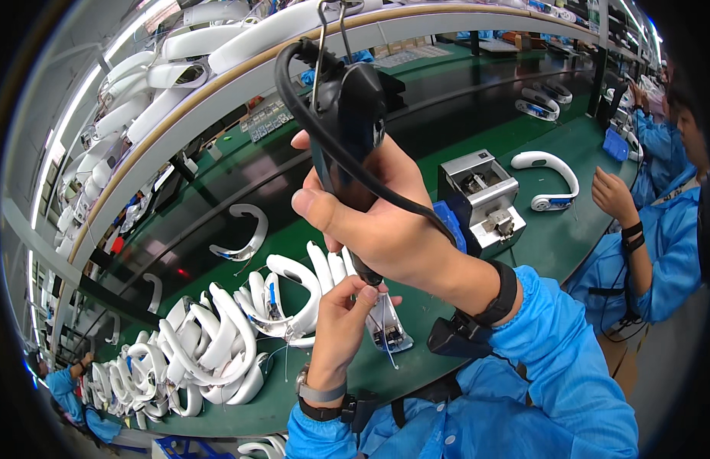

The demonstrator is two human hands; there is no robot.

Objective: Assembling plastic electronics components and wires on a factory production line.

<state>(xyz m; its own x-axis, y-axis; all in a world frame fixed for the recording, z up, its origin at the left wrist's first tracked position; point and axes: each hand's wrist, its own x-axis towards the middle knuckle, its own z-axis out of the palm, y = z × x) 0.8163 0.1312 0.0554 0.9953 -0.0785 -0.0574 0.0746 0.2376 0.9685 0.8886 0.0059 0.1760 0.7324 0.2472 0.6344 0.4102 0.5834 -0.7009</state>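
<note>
My right hand is wrapped round a black electric screwdriver that hangs upright from a metal hook, its thick cable looping over the back of the hand. At the dark lower tip of the screwdriver, the fingers of my left hand are pinched together; what sits between them is too small to make out. Just below and to the right of those fingers lies an opened white neck-fan part, with small electronics and thin wires showing inside. My hands partly cover its upper end.
Many white neck-fan housings are heaped on the green bench at left. A metal fixture and a single white neck fan stand to the right. Overhead runs a shelf loaded with housings. A co-worker in blue sits at right.
</note>
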